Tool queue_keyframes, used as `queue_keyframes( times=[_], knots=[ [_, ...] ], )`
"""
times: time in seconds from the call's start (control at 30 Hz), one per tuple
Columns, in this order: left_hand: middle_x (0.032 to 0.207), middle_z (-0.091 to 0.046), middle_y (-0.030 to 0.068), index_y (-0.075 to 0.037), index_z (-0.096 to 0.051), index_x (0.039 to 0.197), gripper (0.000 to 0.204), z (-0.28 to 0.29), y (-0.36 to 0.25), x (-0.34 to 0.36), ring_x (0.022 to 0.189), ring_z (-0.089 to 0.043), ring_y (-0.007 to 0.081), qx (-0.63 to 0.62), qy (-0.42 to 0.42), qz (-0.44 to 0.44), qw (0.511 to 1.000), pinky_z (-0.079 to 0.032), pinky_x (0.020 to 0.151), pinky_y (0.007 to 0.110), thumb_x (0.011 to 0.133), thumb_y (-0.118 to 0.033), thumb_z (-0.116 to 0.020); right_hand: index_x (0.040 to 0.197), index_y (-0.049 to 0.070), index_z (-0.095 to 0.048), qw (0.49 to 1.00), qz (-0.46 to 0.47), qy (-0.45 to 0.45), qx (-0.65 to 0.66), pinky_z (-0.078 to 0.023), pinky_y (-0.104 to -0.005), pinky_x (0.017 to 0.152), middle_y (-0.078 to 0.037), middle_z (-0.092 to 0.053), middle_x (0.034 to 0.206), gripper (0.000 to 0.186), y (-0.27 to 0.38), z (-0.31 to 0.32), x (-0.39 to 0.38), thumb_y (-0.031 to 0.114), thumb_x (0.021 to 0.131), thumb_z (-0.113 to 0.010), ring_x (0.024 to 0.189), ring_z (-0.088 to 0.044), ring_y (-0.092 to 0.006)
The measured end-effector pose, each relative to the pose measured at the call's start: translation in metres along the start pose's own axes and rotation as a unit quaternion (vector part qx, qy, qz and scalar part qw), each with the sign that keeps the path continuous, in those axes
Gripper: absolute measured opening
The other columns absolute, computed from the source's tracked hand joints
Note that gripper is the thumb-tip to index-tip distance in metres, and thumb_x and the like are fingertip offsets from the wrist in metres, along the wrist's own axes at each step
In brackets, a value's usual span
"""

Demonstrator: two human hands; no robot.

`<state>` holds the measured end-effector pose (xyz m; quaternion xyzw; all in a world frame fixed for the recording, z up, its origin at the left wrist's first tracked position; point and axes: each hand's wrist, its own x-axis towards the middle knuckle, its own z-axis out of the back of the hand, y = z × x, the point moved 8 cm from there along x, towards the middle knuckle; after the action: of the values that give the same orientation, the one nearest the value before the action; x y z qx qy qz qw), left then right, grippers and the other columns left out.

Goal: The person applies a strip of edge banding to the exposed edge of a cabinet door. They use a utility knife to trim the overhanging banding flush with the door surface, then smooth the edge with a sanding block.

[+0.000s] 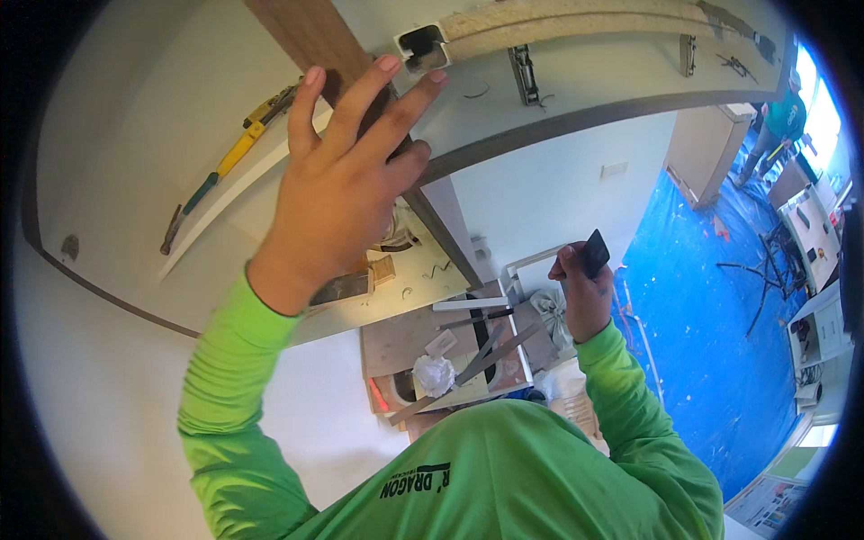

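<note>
My left hand (346, 184) reaches up with its fingers spread over a brown wooden strip (310, 36); nothing is held in it. Whether the fingertips press on the strip or hover just off it, I cannot tell. Close by the fingertips is the end of a white hollow profile (434, 58) with a dark opening, and a rough tan strip (558, 25) runs on from it. Lower and to the right, my right hand (587, 301) is closed around a flat black piece (595, 255), whose kind is unclear.
A yellow-and-green-handled tool (236, 153) lies left of my hand beside a white strip (216, 202). Metal hinges (524, 76) sit on the panel. Below is a cluttered surface with metal strips (481, 360) and crumpled plastic (434, 375). Blue sheeting (693, 324) covers the floor; another person (781, 121) stands far right.
</note>
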<state>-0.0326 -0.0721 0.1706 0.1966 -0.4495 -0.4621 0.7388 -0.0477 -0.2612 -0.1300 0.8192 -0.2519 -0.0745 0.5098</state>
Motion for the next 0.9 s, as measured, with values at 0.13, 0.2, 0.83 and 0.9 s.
queue_keyframes(
  times=[0.13, 0.2, 0.83, 0.9],
  knots=[
    [0.154, -0.055, -0.0072, -0.022, -0.078, 0.097, 0.021, -0.01, 0.0, 0.008, 0.154, -0.035, 0.0254, -0.026, 0.051, -0.068, 0.996, -0.016, 0.127, 0.06, 0.078, -0.011, -0.075, 0.099, 0.005, -0.063, 0.999, -0.027, -0.005, 0.017, -0.051, -0.0312, 0.072, -0.002, -0.064, 0.081, 0.019, -0.023, 0.007, -0.012, 0.023, 0.105, -0.067, 0.074, -0.062, -0.0128],
    [0.154, -0.056, -0.0066, -0.021, -0.078, 0.097, 0.022, -0.013, -0.001, 0.009, 0.153, -0.036, 0.0259, -0.039, 0.059, -0.077, 0.995, -0.018, 0.126, 0.06, 0.078, -0.011, -0.076, 0.099, 0.006, -0.063, 0.999, -0.039, -0.005, 0.015, -0.051, -0.0312, 0.072, -0.002, -0.064, 0.081, 0.018, -0.032, 0.012, -0.016, 0.022, 0.105, -0.067, 0.074, -0.062, -0.0127],
    [0.154, -0.056, -0.0027, -0.013, -0.072, 0.073, 0.01, -0.022, -0.014, 0.013, 0.156, -0.031, 0.0308, -0.093, 0.015, 0.047, 0.994, -0.016, 0.122, 0.069, 0.081, -0.013, -0.079, 0.098, 0.004, -0.063, 0.999, -0.047, -0.008, -0.008, -0.051, -0.0327, 0.072, -0.003, -0.063, 0.081, 0.021, -0.029, 0.02, -0.023, 0.024, 0.107, -0.063, 0.074, -0.062, -0.0148],
    [0.155, -0.056, -0.0024, -0.013, -0.073, 0.076, 0.008, -0.022, -0.014, 0.01, 0.156, -0.031, 0.031, -0.086, 0.009, 0.06, 0.994, -0.016, 0.123, 0.068, 0.081, -0.014, -0.078, 0.1, 0.003, -0.064, 0.999, -0.051, -0.004, 0.004, -0.052, -0.0337, 0.072, -0.004, -0.064, 0.082, 0.025, -0.026, 0.018, -0.025, 0.027, 0.108, -0.06, 0.075, -0.062, -0.0158]
  ],
)
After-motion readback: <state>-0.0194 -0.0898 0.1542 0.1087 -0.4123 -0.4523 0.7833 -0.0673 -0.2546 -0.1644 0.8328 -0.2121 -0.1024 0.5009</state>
